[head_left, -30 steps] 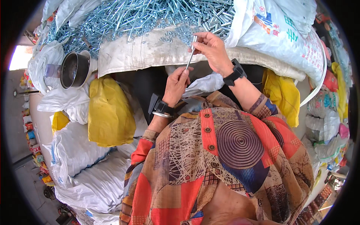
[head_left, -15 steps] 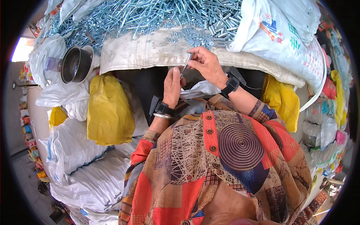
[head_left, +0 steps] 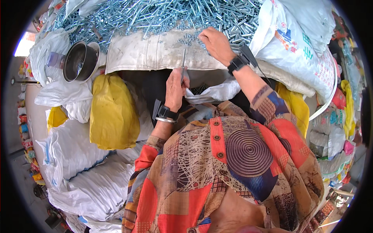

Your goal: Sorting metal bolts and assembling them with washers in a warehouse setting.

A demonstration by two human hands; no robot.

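Note:
A long thin metal bolt (head_left: 183, 58) stands nearly upright in my left hand (head_left: 175, 88), its end sticking up past the closed fingers. That hand is just in front of the near edge of the pale cloth-covered work surface (head_left: 128, 56). My right hand (head_left: 218, 46) reaches over the surface, fingers curled downward at the small pile of washers and nuts (head_left: 189, 39). Whatever its fingertips hold is hidden. Beside it lie several short metal sleeves (head_left: 237, 39), and behind them spreads a heap of long bolts (head_left: 155, 15).
A dark metal pot (head_left: 80, 62) sits at the left edge. White plastic sacks (head_left: 295, 35) lie at the right. A yellow bag (head_left: 114, 112) hangs at the left, above stuffed white sacks (head_left: 93, 186). An open white bag (head_left: 215, 92) holding dark small parts is at my lap.
My right hand has left the bolt and moved forward to the washers. My left hand keeps the bolt, now more upright, and has shifted slightly left.

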